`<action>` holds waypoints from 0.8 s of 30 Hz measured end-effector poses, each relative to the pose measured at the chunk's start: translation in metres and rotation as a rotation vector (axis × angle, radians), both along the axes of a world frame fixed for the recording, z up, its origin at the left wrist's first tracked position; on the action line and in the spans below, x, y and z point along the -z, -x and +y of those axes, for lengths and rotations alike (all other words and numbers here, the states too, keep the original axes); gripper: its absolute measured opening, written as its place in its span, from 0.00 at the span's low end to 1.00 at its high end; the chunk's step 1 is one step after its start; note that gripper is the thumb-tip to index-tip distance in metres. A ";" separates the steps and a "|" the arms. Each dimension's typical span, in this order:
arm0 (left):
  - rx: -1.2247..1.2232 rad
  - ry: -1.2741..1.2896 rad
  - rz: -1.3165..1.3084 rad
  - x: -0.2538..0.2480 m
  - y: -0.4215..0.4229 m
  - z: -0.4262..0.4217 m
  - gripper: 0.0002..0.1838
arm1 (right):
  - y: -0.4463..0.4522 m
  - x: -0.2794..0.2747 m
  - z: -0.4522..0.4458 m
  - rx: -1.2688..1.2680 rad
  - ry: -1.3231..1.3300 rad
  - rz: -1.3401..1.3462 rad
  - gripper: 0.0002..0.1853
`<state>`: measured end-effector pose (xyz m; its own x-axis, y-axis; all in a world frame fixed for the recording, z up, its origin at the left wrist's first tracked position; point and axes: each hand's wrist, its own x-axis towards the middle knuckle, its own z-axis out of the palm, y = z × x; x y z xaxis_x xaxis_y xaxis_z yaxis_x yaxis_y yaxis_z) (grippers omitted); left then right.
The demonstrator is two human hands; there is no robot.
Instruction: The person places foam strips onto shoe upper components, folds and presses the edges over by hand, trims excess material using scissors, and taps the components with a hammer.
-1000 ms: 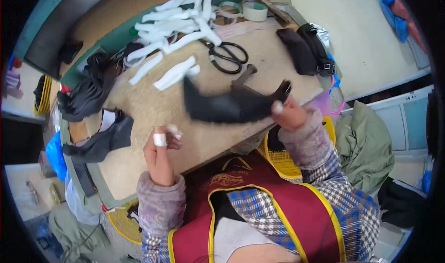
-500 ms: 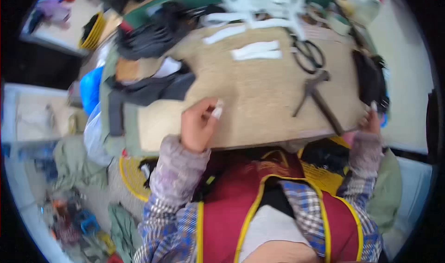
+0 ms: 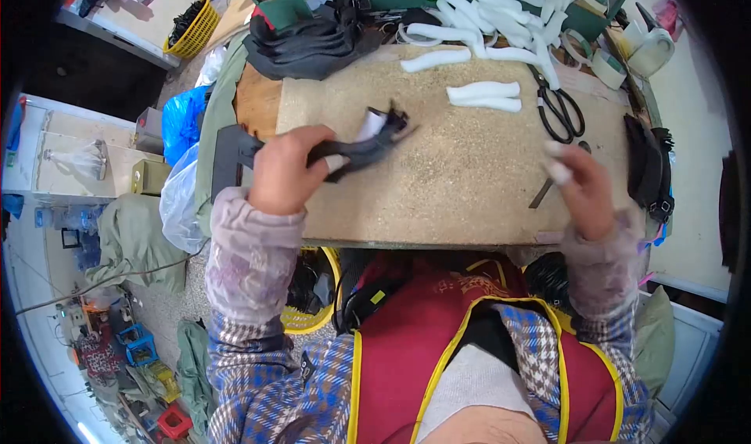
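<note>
Head view: the left hand [image 3: 285, 170] closes its fingers on a dark piece [image 3: 361, 156] near the table's [image 3: 438, 209] left edge. The blurred right hand [image 3: 585, 194], fingers bent, is beside a partly hidden hammer [image 3: 540, 194] toward the near right corner; I cannot tell whether it holds anything. Beyond lie scissors [image 3: 551, 93] and white strips [image 3: 485, 93].

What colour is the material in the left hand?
The material is dark grey, nearly black, with some white showing, best seen in the head view.
</note>
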<state>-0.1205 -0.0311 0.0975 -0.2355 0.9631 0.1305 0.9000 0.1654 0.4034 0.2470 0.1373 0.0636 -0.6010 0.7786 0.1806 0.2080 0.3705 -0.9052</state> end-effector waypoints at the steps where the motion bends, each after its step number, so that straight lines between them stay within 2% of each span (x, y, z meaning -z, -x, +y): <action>1: 0.031 0.031 -0.059 -0.003 -0.008 -0.002 0.13 | 0.031 -0.010 -0.011 -0.060 -0.237 -0.015 0.17; 3: 0.073 0.012 -0.133 0.002 -0.021 -0.006 0.15 | 0.088 -0.040 -0.023 -0.273 -0.689 -0.097 0.20; 5: 0.075 -0.042 -0.110 0.006 -0.034 -0.007 0.16 | 0.134 -0.039 -0.045 -0.257 -0.880 -0.098 0.17; 7: 0.032 -0.027 -0.149 0.011 -0.043 -0.010 0.18 | 0.166 -0.033 -0.045 -0.470 -0.761 -0.384 0.12; 8: 0.005 -0.126 -0.060 0.012 -0.049 -0.012 0.19 | 0.176 -0.028 -0.043 -0.574 -0.694 -0.525 0.10; 11: -0.029 -0.364 0.217 0.018 -0.063 -0.019 0.20 | 0.192 -0.013 -0.043 -0.531 -0.595 -0.565 0.08; 14: 0.179 -0.392 0.195 0.031 -0.064 -0.026 0.21 | 0.191 -0.006 -0.042 -0.553 -0.414 -0.408 0.09; 15: 0.186 -0.414 0.210 0.034 -0.065 -0.025 0.19 | 0.190 -0.005 -0.041 -0.568 -0.423 -0.436 0.09; 18: 0.147 -0.286 0.211 0.031 -0.073 -0.025 0.17 | 0.193 -0.008 -0.041 -0.581 -0.434 -0.520 0.10; 19: 0.115 -0.261 0.252 0.032 -0.077 -0.024 0.13 | 0.194 -0.013 -0.044 -0.568 -0.421 -0.553 0.10; 24: 0.127 -0.232 0.317 0.033 -0.085 -0.026 0.06 | 0.200 -0.018 -0.041 -0.491 -0.506 -0.582 0.11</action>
<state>-0.0359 -0.0574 0.0646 -0.0294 0.9185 0.3942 0.9931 -0.0179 0.1159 0.0467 0.0964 0.0818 -0.9468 0.3217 -0.0040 0.2948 0.8622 -0.4120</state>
